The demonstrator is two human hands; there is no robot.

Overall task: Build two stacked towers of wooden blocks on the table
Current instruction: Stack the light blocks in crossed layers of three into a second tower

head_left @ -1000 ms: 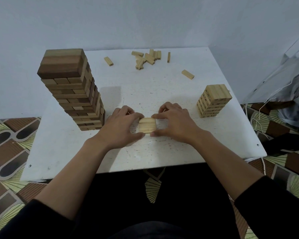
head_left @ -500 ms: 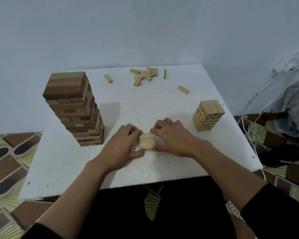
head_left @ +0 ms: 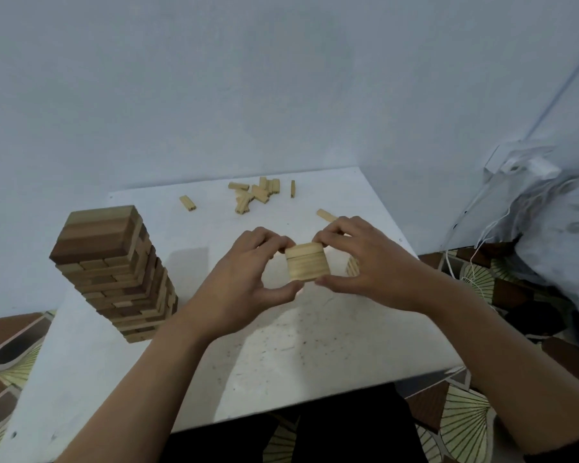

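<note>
- Two towers on the white table [head_left: 281, 345]: a tall tower [head_left: 114, 272] of mixed dark and pale wood at the left, and a short tower [head_left: 352, 267] at the right, almost wholly hidden behind a hand.
- Loose blocks [head_left: 251, 193] along the far edge — one clump, count unclear, plus three singles lying apart.
- One bundle [head_left: 308, 265] of pale blocks, held over the table between the two towers; block count unreadable.
- Left hand [head_left: 248, 275]: pinches the bundle's left side, thumb at the near lower corner, fingers curled over the far top edge.
- Right hand [head_left: 365, 265]: mirrors that grip on the right side.
- Bundle — light wood, level, with fine horizontal lines and one seam across the near face.
</note>
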